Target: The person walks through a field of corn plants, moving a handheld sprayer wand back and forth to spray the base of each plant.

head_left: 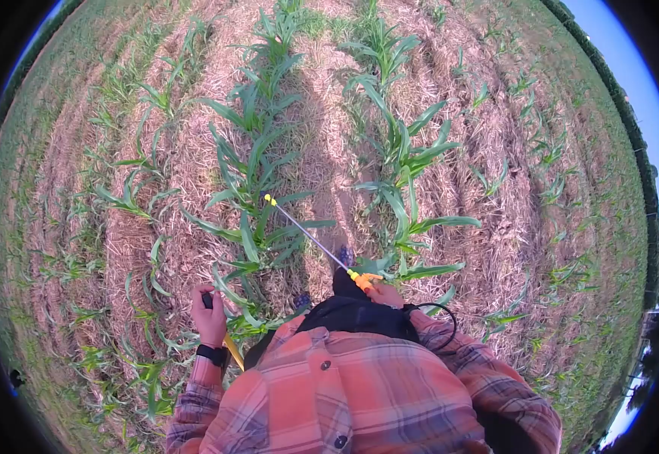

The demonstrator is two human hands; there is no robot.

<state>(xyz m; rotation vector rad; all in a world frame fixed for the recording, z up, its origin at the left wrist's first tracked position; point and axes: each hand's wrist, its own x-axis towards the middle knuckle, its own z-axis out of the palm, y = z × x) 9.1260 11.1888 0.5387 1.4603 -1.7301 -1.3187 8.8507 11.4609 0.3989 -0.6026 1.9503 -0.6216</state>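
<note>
Between two corn rows [257, 189], the right hand [384, 293] holds a spray wand [310, 238].

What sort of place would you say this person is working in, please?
Most likely a farm field outdoors: young maize plants stand in rows across straw-covered soil, and the right hand holds a spray wand aimed at them.

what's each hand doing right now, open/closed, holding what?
Left hand: closed on a dark pump handle.
Right hand: closed on the orange grip of the spray wand.
</note>
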